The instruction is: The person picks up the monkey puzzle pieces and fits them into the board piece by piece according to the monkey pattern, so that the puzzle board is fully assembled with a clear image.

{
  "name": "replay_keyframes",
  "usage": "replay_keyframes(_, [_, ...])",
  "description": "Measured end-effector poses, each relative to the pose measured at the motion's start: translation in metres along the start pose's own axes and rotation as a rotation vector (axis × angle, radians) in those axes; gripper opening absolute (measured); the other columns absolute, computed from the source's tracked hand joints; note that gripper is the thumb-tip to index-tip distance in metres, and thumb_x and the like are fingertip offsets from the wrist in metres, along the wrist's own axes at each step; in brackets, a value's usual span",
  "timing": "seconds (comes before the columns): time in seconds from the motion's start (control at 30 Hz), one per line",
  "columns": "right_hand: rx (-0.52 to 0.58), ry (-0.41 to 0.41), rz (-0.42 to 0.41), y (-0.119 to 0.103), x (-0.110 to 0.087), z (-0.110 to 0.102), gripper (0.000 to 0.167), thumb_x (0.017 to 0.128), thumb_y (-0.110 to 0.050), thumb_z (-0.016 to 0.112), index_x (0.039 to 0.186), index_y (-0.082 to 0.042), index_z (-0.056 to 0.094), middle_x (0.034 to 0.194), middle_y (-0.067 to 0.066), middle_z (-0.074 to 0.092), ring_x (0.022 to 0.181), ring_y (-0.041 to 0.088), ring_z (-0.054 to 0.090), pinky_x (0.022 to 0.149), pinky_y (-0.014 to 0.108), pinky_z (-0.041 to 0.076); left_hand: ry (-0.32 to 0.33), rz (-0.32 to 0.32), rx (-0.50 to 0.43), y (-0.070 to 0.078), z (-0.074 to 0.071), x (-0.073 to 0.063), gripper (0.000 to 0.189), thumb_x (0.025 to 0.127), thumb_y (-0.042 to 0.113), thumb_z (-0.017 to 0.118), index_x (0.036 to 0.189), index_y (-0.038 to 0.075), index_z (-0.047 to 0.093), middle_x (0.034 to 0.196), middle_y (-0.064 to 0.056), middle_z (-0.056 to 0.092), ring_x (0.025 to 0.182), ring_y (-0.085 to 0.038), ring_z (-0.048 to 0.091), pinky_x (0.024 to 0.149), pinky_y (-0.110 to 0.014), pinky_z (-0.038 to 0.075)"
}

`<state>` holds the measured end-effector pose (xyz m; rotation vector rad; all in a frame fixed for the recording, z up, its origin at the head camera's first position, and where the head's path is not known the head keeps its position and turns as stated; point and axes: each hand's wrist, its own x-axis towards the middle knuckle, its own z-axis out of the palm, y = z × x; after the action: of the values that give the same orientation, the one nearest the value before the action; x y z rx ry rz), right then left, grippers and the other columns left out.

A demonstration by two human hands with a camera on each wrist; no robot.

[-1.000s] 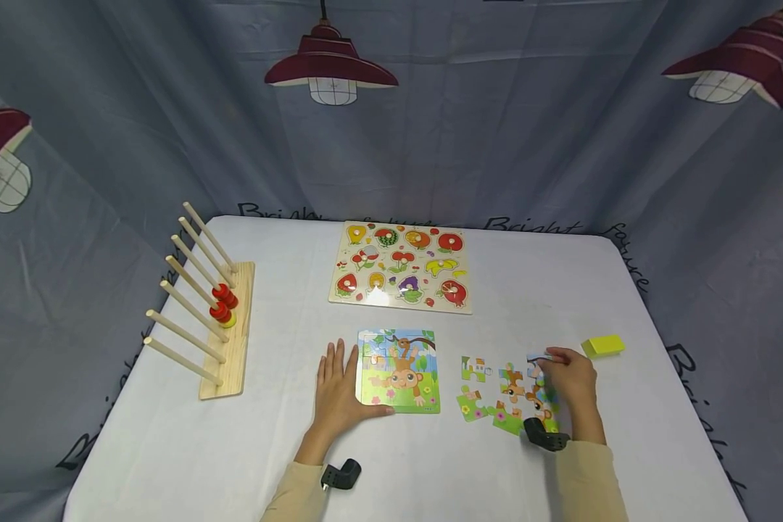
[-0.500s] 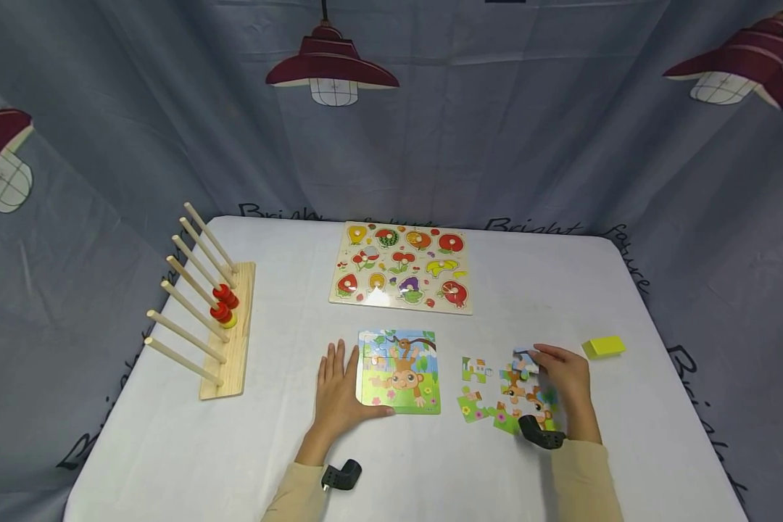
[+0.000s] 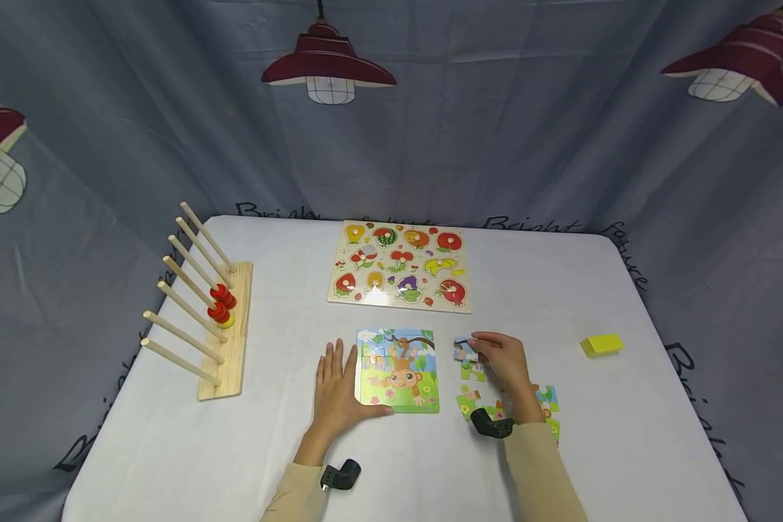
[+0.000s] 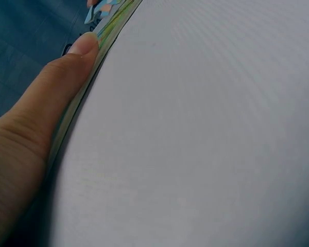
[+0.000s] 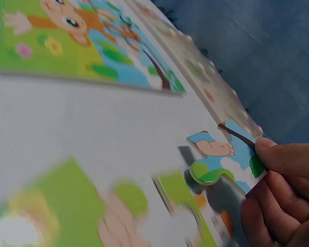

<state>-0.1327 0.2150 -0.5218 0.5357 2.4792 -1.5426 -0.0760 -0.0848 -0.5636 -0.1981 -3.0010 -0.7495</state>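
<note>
A monkey jigsaw board lies flat near the table's front edge. My left hand lies flat and open on the table against the board's left edge, thumb along its bottom edge. My right hand pinches a blue-and-green puzzle piece just above the table, right of the board. Several loose puzzle pieces lie under and beside that hand.
A wooden fruit peg puzzle lies behind the monkey board. A peg rack with red and yellow rings stands at the left. A yellow block sits at the right. The white table is ringed by blue curtain.
My right hand has lifted a puzzle piece from the loose pile and carried it left toward the monkey board. The left hand has not moved.
</note>
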Motion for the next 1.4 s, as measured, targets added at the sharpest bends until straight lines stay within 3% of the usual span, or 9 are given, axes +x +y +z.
replay_keyframes(0.13, [-0.012,-0.026,-0.022,-0.014,0.002,0.018,0.032,0.082,-0.03,0.066,0.106,-0.009,0.067,0.094,0.008,0.07,0.073,0.011,0.059,0.063,0.024,0.047,0.0,0.001,-0.005,0.001,0.0,0.0,0.132,0.041,0.077,0.07,0.143,0.006,0.024,0.152,-0.019,0.012,0.142,-0.033,0.003,0.114,-0.047,0.004])
replay_keyframes(0.33, [-0.011,-0.065,-0.053,-0.029,0.003,0.043,0.028,0.08,-0.027,0.068,0.102,-0.009,0.069,0.094,0.01,0.071,0.083,0.015,0.064,0.07,0.025,0.05,0.001,0.005,-0.001,0.001,-0.001,0.002,0.133,0.041,0.077,0.069,0.144,0.007,0.023,0.152,-0.019,0.011,0.142,-0.033,0.002,0.114,-0.047,0.004])
replay_keyframes(0.6, [-0.041,-0.059,-0.082,-0.038,0.009,0.064,0.022,0.078,-0.024,0.07,0.094,-0.008,0.071,0.082,0.009,0.071,0.066,0.011,0.061,0.06,0.022,0.048,-0.002,0.001,0.012,0.0,-0.003,0.004,0.133,0.041,0.078,0.068,0.144,0.007,0.023,0.152,-0.019,0.011,0.142,-0.033,0.002,0.114,-0.046,0.005])
replay_keyframes(0.8, [-0.103,-0.037,-0.091,-0.04,0.011,0.072,0.019,0.077,-0.023,0.072,0.089,-0.008,0.071,0.075,0.007,0.069,0.058,0.01,0.057,0.055,0.021,0.043,-0.011,-0.002,0.015,0.0,-0.004,0.003,0.133,0.041,0.078,0.068,0.144,0.006,0.023,0.152,-0.019,0.01,0.142,-0.033,0.002,0.114,-0.046,0.005])
replay_keyframes(1.23, [-0.161,0.019,-0.134,-0.04,0.008,0.077,0.018,0.075,-0.019,0.073,0.085,-0.006,0.066,0.072,0.006,0.062,0.06,0.012,0.053,0.053,0.021,0.041,-0.002,0.006,0.018,0.0,-0.003,0.001,0.132,0.042,0.078,0.068,0.144,0.007,0.023,0.152,-0.019,0.012,0.142,-0.033,0.003,0.114,-0.046,0.006])
replay_keyframes(1.4, [-0.172,0.03,-0.203,-0.037,0.004,0.076,0.016,0.079,-0.018,0.068,0.089,-0.006,0.065,0.077,0.006,0.062,0.064,0.013,0.054,0.056,0.022,0.043,-0.006,0.003,0.01,0.0,-0.003,0.0,0.131,0.042,0.077,0.068,0.143,0.006,0.024,0.151,-0.019,0.013,0.142,-0.033,0.004,0.114,-0.047,0.006])
